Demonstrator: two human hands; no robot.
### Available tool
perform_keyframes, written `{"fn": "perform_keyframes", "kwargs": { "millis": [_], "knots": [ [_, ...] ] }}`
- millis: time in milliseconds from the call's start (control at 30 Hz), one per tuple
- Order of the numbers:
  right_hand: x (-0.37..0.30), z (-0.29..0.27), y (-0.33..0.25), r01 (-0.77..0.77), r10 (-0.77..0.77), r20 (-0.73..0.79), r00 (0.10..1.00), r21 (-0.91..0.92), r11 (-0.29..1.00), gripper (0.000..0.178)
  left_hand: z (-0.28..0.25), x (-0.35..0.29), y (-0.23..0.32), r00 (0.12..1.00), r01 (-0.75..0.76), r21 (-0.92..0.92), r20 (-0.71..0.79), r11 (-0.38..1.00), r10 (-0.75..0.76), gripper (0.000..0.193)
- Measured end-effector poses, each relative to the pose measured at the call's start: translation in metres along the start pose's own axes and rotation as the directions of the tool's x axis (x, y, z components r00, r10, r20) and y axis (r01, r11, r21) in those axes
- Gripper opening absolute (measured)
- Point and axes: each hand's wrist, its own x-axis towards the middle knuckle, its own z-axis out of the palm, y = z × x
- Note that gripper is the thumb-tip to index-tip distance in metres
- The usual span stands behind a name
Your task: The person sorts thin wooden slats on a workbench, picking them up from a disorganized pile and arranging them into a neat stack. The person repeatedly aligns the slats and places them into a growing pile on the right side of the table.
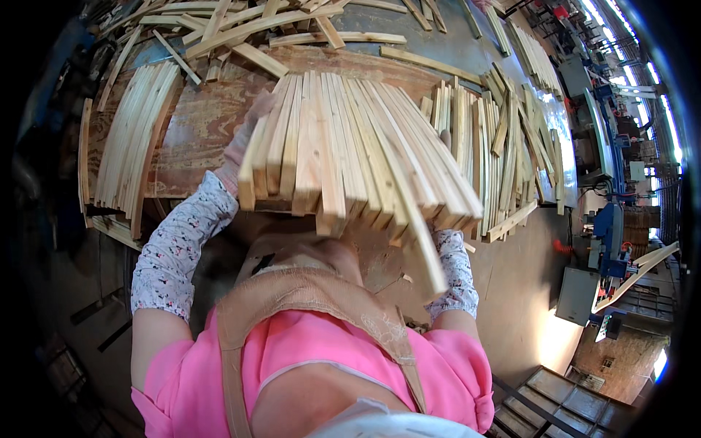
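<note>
A wide row of pale wooden slats [328, 146] is held side by side between my two hands, over the near edge of the table. My left hand [252, 124], in a pinkish glove, presses against the row's left side, its fingers partly hidden by the wood. On the opposite side, my right hand [445, 136] grips the row; only a bit of its fingers shows past the slats. Their near ends are uneven. One slat [420, 252] sticks out well beyond the others toward me, angled down to the right.
A neat stack of slats [135, 139] lies on the worn wooden table [201, 146] at left. More slats [489, 146] stand packed at right, some lying crooked on top. Loose offcuts [255, 29] are heaped at the back. Blue machinery [607, 233] stands farther right.
</note>
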Motion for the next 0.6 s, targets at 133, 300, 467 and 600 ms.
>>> {"fn": "perform_keyframes", "kwargs": {
  "millis": [133, 300, 467, 600],
  "knots": [
    [-0.011, 0.036, 0.023, 0.011, -0.015, -0.005, 1.000, -0.462, 0.887, 0.058, -0.076, -0.018, -0.022, 0.913, -0.330, 0.876, 0.201, 0.353, 0.355, 0.057],
    [-0.002, 0.041, 0.123, 0.181, -0.294, -0.018, 0.956, -0.753, 0.633, 0.068, -0.108, -0.053, -0.035, 0.987, 0.157, 0.981, -0.154, -0.111, 0.032, 0.059],
    [-0.018, 0.076, 0.030, 0.001, 0.050, 0.062, 0.997, -0.639, 0.770, 0.057, -0.156, -0.129, -0.024, 0.980, 0.188, 0.882, -0.200, -0.432, 0.019, 0.071],
    [-0.012, 0.106, 0.073, -0.206, 0.126, -0.360, 0.924, -0.193, 0.959, 0.046, -0.152, -0.116, -0.065, 0.918, 0.276, 0.944, -0.315, 0.180, 0.243, 0.067]
  ]
}}
